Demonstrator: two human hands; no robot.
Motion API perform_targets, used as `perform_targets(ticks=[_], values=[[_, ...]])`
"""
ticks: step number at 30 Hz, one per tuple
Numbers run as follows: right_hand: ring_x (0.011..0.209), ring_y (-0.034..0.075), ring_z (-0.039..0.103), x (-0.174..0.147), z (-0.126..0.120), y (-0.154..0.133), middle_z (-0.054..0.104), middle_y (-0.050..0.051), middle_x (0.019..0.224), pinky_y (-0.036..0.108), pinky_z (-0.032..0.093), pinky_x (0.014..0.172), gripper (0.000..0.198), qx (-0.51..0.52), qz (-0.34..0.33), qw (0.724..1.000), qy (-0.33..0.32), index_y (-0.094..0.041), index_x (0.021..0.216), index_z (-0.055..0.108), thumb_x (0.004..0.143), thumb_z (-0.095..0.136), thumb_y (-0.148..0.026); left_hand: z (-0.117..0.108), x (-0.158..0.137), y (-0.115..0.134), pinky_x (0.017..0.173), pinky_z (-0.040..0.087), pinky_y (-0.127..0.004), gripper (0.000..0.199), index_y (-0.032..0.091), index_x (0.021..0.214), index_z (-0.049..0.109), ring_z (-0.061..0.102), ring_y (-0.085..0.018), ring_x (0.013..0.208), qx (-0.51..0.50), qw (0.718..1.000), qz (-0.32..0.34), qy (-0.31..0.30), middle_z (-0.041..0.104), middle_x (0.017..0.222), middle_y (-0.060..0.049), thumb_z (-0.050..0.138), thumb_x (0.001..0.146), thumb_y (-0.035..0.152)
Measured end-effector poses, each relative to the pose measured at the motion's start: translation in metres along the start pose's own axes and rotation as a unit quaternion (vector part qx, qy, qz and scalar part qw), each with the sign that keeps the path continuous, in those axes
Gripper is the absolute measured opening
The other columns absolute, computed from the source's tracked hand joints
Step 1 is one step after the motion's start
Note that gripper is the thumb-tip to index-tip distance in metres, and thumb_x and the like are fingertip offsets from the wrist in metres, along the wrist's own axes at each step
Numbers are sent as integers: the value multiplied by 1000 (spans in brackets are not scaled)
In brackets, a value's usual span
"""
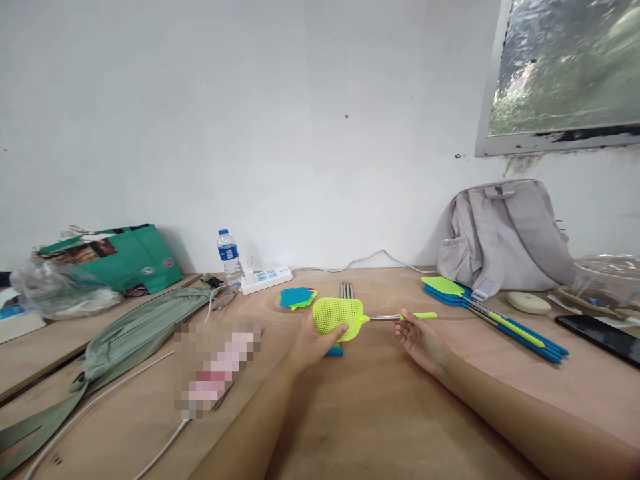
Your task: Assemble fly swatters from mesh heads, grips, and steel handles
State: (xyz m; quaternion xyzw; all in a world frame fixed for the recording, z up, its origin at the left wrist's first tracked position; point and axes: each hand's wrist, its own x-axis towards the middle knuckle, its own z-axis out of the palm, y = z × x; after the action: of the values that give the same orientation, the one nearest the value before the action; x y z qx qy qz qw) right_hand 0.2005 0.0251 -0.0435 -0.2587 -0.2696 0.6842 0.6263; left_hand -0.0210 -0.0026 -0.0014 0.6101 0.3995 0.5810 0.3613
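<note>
A yellow-green fly swatter [338, 316] with a perforated head and a metal shaft is held level above the table. My left hand [311, 341] grips the head, thumb across its lower front. My right hand [416, 335] pinches the swatter where the metal shaft meets the green handle. Behind the swatter, several metal rods [347, 290] lie on the wood, partly hidden, with blue and green ends showing below. Loose blue and green swatter heads [295, 297] lie stacked just left. On the right rests a pile of blue and yellow-green fly swatters [493, 319].
A grey backpack [505, 233] leans against the wall, near a black phone [600, 337] and a plastic container [607, 283]. Leftward are a power strip [266, 279], a water bottle [228, 253], a pixelated item [220, 373] with a cable, a green bag [150, 257] and a grey-green shoulder bag [135, 327].
</note>
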Motion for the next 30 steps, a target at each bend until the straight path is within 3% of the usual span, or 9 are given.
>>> perform_targets(ticks=[5, 11, 15, 19, 22, 25, 28, 30], values=[[46, 11, 59, 4, -3, 3, 63, -2, 52, 20, 51, 46, 10, -8, 17, 999, 30, -17, 62, 57, 64, 67, -15, -3, -1, -5, 69, 49, -31, 21, 19, 79, 68, 62, -21, 72, 34, 996, -6, -86, 68, 80, -5, 69, 59, 24], [45, 11, 59, 8, -4, 5, 61, -3, 49, 21, 52, 46, 13, -8, 17, 999, 44, -18, 62, 55, 65, 66, -14, -2, -2, -3, 64, 47, -25, 20, 22, 80, 68, 61, -19, 70, 57, 993, 12, -102, 68, 76, -1, 67, 60, 26], [45, 11, 58, 5, 0, 6, 62, -2, 52, 21, 50, 44, 12, -14, 12, 999, 45, -18, 62, 55, 65, 66, -19, -3, 2, -3, 59, 45, -24, 20, 20, 80, 65, 58, -17, 65, 131, 987, 66, -60, 66, 73, -1, 65, 63, 30], [40, 9, 54, 3, 3, 7, 61, -2, 49, 18, 44, 38, 12, -20, 2, 999, 40, -18, 61, 54, 64, 65, -19, -10, 7, 0, 70, 44, -27, 46, 22, 97, 58, 56, -19, 79, 210, 965, 151, 49, 63, 88, -2, 72, 55, 33], [40, 8, 52, 3, 4, 6, 59, -3, 48, 16, 42, 36, 13, -21, -16, 999, 36, -18, 60, 51, 63, 64, -17, -15, 9, -3, 82, 38, -34, 51, 20, 100, 55, 50, -24, 94, 277, 917, 240, 157, 57, 96, -7, 73, 54, 34], [40, 7, 51, 4, 4, 5, 57, -3, 47, 14, 40, 36, 14, -25, -32, 998, 44, -19, 59, 49, 63, 62, -17, -12, 8, -10, 83, 36, -36, 38, 18, 91, 56, 49, -22, 89, 356, 830, 357, 239, 53, 88, -8, 71, 58, 30], [40, 7, 50, 3, 7, 4, 56, -3, 46, 15, 40, 37, 15, -27, -39, 997, 55, -19, 58, 47, 63, 61, -18, 1, 3, -12, 79, 36, -32, 26, 20, 87, 55, 50, -16, 77, 431, 726, 478, 241, 50, 80, -4, 67, 64, 19], [41, 7, 50, 0, 10, 5, 57, -3, 47, 15, 40, 38, 16, -30, -39, 998, 48, -19, 59, 46, 63, 61, -19, 12, -1, -11, 80, 34, -32, 24, 22, 90, 56, 49, -15, 75, 483, 682, 509, 208, 49, 79, -3, 63, 67, 15]])
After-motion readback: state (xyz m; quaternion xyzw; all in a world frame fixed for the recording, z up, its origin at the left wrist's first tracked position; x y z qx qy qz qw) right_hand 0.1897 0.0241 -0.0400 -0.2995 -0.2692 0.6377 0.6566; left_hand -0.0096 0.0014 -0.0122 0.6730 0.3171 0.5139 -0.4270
